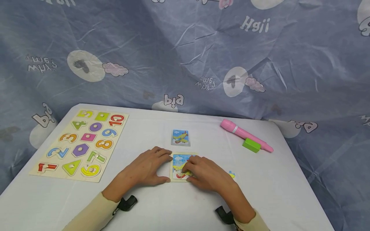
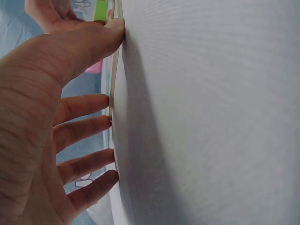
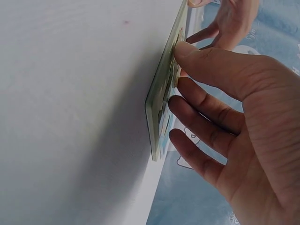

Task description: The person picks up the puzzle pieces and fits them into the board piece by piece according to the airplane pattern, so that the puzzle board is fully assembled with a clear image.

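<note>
A small jigsaw board (image 1: 178, 163) with an airplane picture lies on the table between the hands. The left hand (image 1: 151, 166) rests at its left side, thumb and fingertips right at the edge, fingers extended, as the left wrist view also shows. Over the right part of the picture is the right hand (image 1: 206, 173). Its thumb and index finger pinch a puzzle piece (image 3: 175, 72) close over the board's surface, while the other fingers touch the picture. The right hand covers much of the board in the head view.
A matching airplane picture card (image 1: 180, 137) lies behind the board. At left is a number-and-shape peg board (image 1: 95, 154). At right lie a pink pen-like stick (image 1: 245, 133) and a green block (image 1: 251, 145). A small yellow-blue piece (image 1: 232, 174) shows beside the right wrist.
</note>
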The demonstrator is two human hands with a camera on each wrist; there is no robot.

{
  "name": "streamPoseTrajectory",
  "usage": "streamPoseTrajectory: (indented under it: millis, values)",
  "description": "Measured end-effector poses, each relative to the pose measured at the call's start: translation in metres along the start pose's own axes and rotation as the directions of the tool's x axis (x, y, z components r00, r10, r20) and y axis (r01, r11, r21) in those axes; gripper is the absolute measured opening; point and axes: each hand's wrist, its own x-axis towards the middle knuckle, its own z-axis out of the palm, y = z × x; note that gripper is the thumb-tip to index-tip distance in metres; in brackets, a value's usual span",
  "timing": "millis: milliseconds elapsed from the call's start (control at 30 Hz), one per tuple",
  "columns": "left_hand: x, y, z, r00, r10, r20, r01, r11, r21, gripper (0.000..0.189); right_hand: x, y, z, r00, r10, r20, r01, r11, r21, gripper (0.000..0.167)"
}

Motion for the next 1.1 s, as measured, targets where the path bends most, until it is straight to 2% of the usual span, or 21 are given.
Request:
streamPoseTrajectory:
  millis: [500, 1100]
  values:
    - [0.0005, -0.0009, 0.0003, 1.000, 0.012, 0.002, -0.012, 1.000, 0.005, 0.072, 0.0009, 0.0003, 0.0027, 1.000, 0.025, 0.014, -0.025, 1.000, 0.003, 0.025]
    - [-0.0002, -0.0007, -0.0007, 1.000, 0.016, -0.006, -0.016, 1.000, 0.012, 0.072, 0.0012, 0.0021, 0.0057, 1.000, 0.020, 0.001, -0.020, 0.999, 0.047, 0.015]
